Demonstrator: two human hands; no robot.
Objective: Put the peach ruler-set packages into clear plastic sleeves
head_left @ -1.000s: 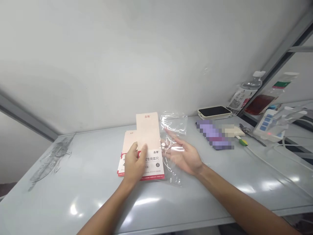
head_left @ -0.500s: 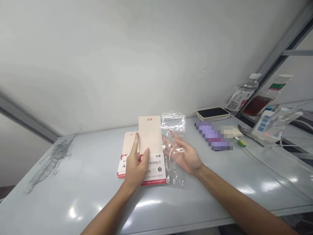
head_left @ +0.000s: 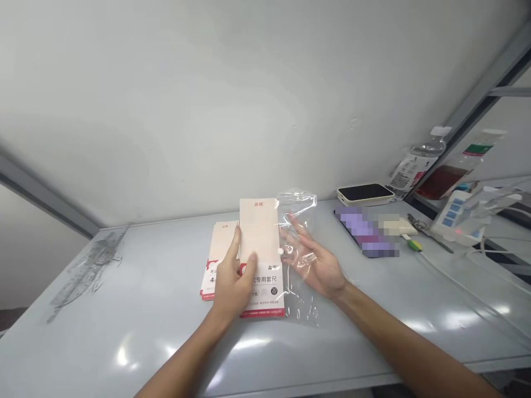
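My left hand is closed on an upright card, cream above and white below, with a red bottom strip and Chinese print. Its thumb lies across the card's front. A clear plastic bag with a small white button stands against the card's right edge. My right hand holds this bag loosely; its extended fingers show through the film. Whether the card is partly inside the bag I cannot tell. Behind my left hand lies a small stack of similar cards, partly covered by that hand.
On the right of the grey table lie a phone, a blurred purple item, scissors and a cable. Two bottles, one clear and one with dark red liquid, stand near a power strip. A wall rises behind.
The view has shifted slightly, so everything sits a little to the right. Both hands keep the same hold; the card and bag are nearly unchanged.
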